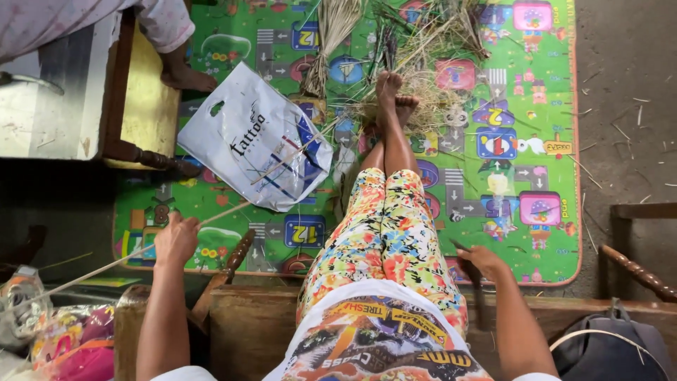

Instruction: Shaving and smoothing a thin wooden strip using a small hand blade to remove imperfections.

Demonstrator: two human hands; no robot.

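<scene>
One play mat (pixel 536 233) is present, green with cartoon panels. One white plastic bag (pixel 247 134) lies upper centre-left. One tied bundle of dry stalks (pixel 326 42) sits at top centre. One loose heap of straw (pixel 430 85) lies beside it. One thin stick (pixel 106 267) crosses lower left. Two hands are counted: left hand (pixel 176 238), right hand (pixel 482 261). One dark backpack (pixel 610 349) occupies lower right.

Left hand (pixel 176 240) fisted and raised outward; right hand (pixel 483 262) curled closed beside the thigh
</scene>
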